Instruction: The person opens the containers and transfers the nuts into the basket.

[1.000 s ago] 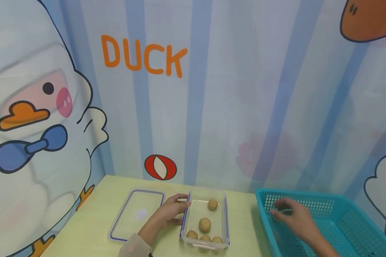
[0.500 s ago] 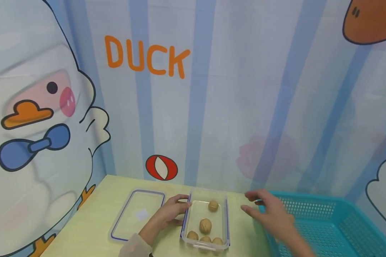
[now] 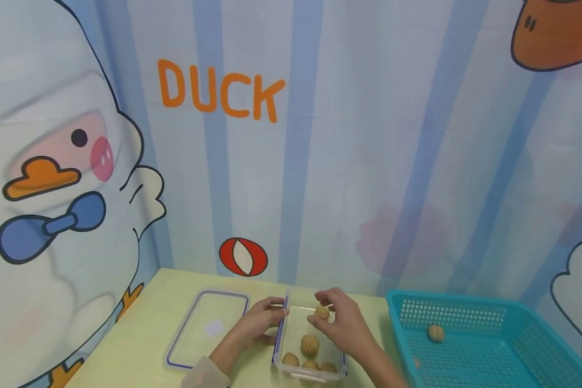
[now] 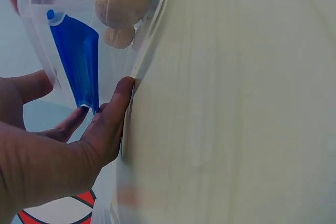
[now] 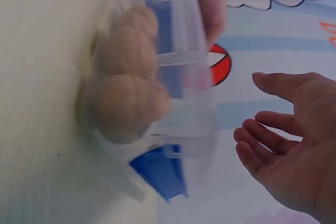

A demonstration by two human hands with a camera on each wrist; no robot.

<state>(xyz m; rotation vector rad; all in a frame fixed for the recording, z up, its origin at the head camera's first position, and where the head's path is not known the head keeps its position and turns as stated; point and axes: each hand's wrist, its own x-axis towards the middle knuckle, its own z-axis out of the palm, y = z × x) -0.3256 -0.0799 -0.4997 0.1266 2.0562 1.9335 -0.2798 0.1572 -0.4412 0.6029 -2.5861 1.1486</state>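
Observation:
My left hand (image 3: 260, 325) holds the near-left side of a clear plastic food container (image 3: 287, 323), fingers at the rim and side by its blue latch (image 4: 77, 59). Inside are several walnuts; a large walnut (image 3: 310, 345) lies mid-container and others line the front wall. My right hand (image 3: 341, 323) is over the container's right side, thumb and fingers apart around a walnut (image 3: 322, 312) in the head view. In the right wrist view the right hand (image 5: 294, 135) has nothing between its fingers and stays clear of the container wall (image 5: 194, 103).
Left of the container lies its clear lid (image 3: 206, 328) with a blue seal, flat on the pale yellow table (image 3: 131, 334). A turquoise plastic basket (image 3: 494, 302) stands at the right, with one walnut (image 3: 435, 333) inside. A duck-print curtain (image 3: 344, 161) hangs behind.
My right hand has moved left from over the basket to over the container, uncovering the walnut in the basket. My left hand has kept its hold on the container.

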